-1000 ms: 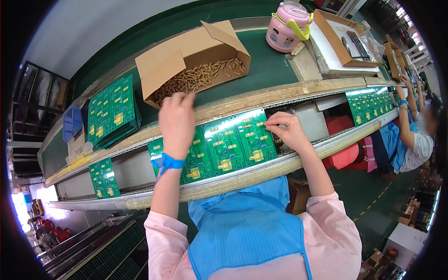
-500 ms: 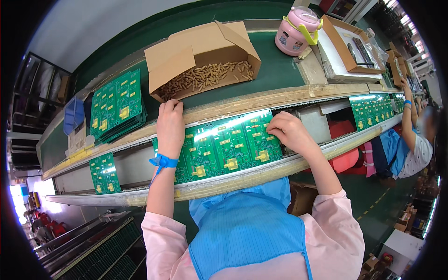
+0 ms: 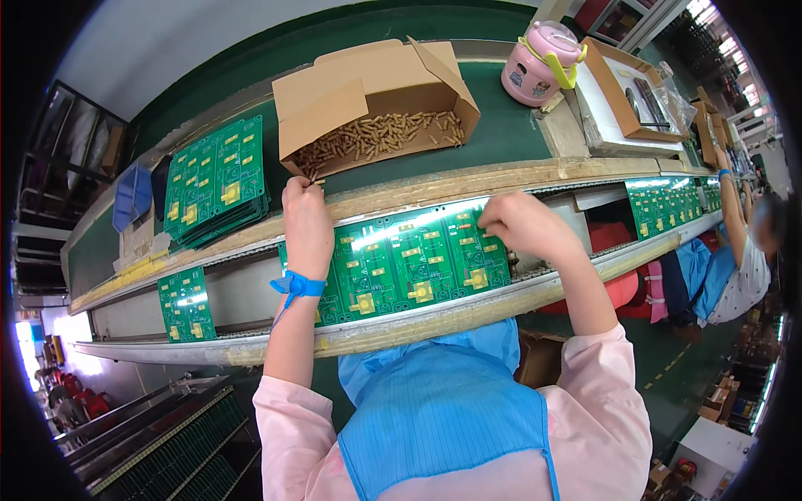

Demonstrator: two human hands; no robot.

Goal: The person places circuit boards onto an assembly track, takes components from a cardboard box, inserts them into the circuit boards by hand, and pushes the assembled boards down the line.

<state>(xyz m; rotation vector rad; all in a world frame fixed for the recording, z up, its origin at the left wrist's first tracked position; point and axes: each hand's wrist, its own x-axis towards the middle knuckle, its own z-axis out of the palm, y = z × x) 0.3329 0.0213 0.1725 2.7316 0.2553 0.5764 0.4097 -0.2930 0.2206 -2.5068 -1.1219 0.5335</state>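
A long green circuit board (image 3: 388, 260) with repeated sections and yellow parts lies between the rails in front of me. My right hand (image 3: 528, 224) is over its right end, thumb and fingers pinched at the surface; whatever is between them is hidden. Next to those fingers a small orange component (image 3: 465, 226) sits on the board. My left hand (image 3: 307, 224), with a blue wrist strap (image 3: 297, 286), rests by the wooden rail at the front of an open cardboard box (image 3: 322, 98). Its fingers are closed, and a small tan part (image 3: 318, 182) shows at their tips. Many similar tan parts (image 3: 376, 135) fill the box.
A stack of green boards (image 3: 215, 179) and a blue bin (image 3: 132, 199) stand at left. Another board (image 3: 186, 307) lies on the line below them. A pink container (image 3: 539, 65) and a shallow carton (image 3: 626, 92) are at back right. Further right, a person (image 3: 739, 250) works at more boards (image 3: 664, 204).
My right hand has rolled over and its fingers have shifted slightly over the board's right end. A tan part now shows at my left fingertips. The whole view has shifted a little.
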